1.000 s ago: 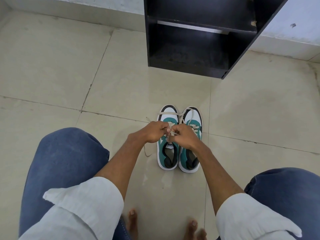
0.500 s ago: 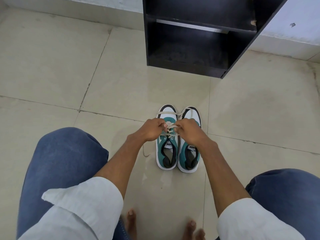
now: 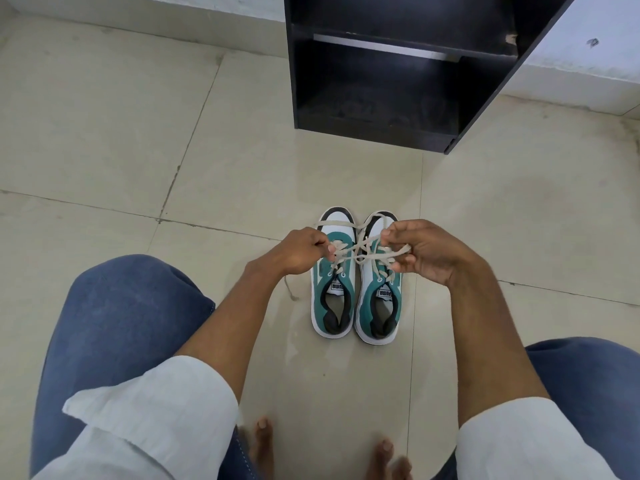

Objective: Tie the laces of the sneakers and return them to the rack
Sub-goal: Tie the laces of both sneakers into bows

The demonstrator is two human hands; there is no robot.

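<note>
While half-knotted, teal-and-white sneakers [image 3: 356, 289], cream laces [image 3: 360, 251].

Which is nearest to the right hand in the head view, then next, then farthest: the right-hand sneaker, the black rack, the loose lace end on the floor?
From the right hand:
1. Right-hand sneaker, directly beneath it.
2. Loose lace end, on the floor left of the sneakers.
3. Black rack, ahead by the wall.

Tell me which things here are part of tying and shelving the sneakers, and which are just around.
Job:
left sneaker
right sneaker
laces
black rack
left hand
right hand

Just there:
tiled floor
white wall
</note>
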